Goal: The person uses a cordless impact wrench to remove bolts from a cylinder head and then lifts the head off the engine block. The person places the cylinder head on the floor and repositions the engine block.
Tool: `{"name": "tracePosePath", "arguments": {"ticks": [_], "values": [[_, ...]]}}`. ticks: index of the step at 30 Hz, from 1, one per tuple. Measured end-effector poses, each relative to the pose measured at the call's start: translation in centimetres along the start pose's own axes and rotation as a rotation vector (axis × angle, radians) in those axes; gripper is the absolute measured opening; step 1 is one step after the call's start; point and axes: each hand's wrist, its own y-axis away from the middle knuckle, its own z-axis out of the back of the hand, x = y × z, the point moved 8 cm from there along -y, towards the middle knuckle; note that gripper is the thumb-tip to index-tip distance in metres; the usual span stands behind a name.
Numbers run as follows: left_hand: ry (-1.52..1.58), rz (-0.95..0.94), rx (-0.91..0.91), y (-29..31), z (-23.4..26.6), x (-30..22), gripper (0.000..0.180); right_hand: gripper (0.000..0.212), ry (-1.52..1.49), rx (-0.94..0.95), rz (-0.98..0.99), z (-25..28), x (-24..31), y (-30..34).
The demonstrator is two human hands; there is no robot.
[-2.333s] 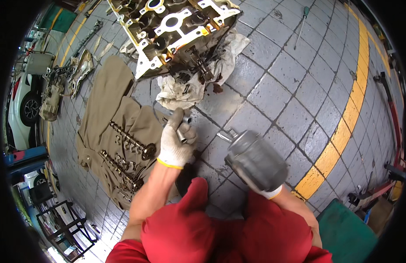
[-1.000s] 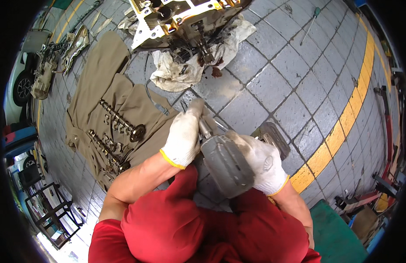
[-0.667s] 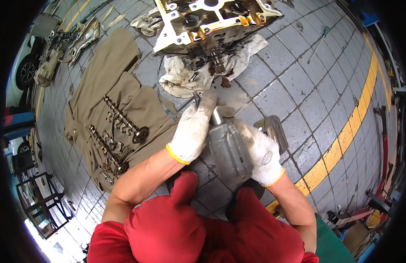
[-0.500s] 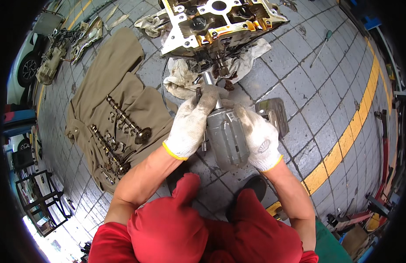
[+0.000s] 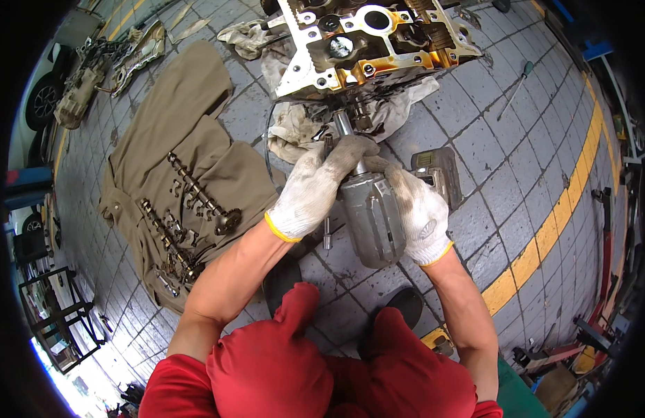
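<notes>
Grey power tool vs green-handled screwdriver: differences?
The power tool is bulky and grey; the screwdriver is slim with a green handle.
The power tool is held, right hand against its body and left hand around its metal shaft; the screwdriver lies untouched on the tiled floor.
Shared: both have a narrow shaft at one end.

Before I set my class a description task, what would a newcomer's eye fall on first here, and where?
Likely the large, brown-stained metal engine part at top centre, with dirty rags under it. Just below is a dark grey power tool, the gloved left hand around its metal shaft, the gloved right hand holding the tool. To the left, two camshafts lie on a spread brown cloth.
</notes>
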Motion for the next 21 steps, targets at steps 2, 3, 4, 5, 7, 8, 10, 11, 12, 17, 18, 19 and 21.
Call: {"name": "tracePosePath", "arguments": {"ticks": [2, 3, 4, 5, 7, 8, 10, 11, 12, 17, 18, 19, 21], "values": [[0.051, 0.003, 0.012, 0.2, -0.5, -0.8, 0.042, 0.041, -0.035, 0.042, -0.027, -0.1, 0.3, -0.5], [0.060, 0.023, -0.007, 0.2, -0.5, -0.7, 0.041, 0.041, -0.048, 0.045, -0.036, -0.1, 0.3, -0.6], [0.068, 0.043, -0.026, 0.2, -0.4, -0.5, 0.040, 0.041, -0.063, 0.049, -0.046, -0.1, 0.2, -0.7], [0.075, 0.063, -0.046, 0.2, -0.3, -0.3, 0.039, 0.041, -0.172, 0.020, -0.041, -0.1, 0.0, -0.8], [-0.153, -0.010, -0.068, -0.4, 0.2, -0.7, 0.038, 0.044, -0.268, -0.033, -0.012, -0.4, -0.3, -1.0], [-0.268, -0.046, -0.080, -0.6, 0.5, -1.0, 0.037, 0.045, -0.250, -0.057, 0.012, -0.3, -0.3, -1.2], [-0.811, -0.279, -0.134, -0.3, 0.3, -3.4, 0.035, 0.047, 0.043, -0.087, 0.089, -0.2, 0.6, -0.7], [-0.751, -0.192, -0.178, -0.6, 0.9, -2.6, 0.035, 0.048, 0.054, -0.046, 0.077, -0.7, 0.4, -0.5], [-0.786, -0.198, -0.170, -0.5, 0.9, -2.7, 0.036, 0.049, 0.068, -0.007, 0.064, -1.1, 0.1, -0.4], [-0.573, -0.106, -0.184, -1.2, 0.9, -2.3, 0.028, 0.067, 0.026, -0.120, 0.203, -0.7, 0.1, 0.0], [-0.557, -0.112, -0.199, -1.2, 1.0, -2.2, 0.033, 0.068, 0.038, -0.107, 0.200, -0.7, 0.1, 0.0], [-0.540, -0.119, -0.213, -1.2, 1.3, -2.0, 0.039, 0.068, 0.051, -0.095, 0.197, -0.6, 0.2, 0.0], [-0.543, -0.238, -0.175, -0.7, 0.5, -3.0, 0.046, 0.066, 0.081, -0.104, 0.204, -0.4, 0.3, 0.1]]}}
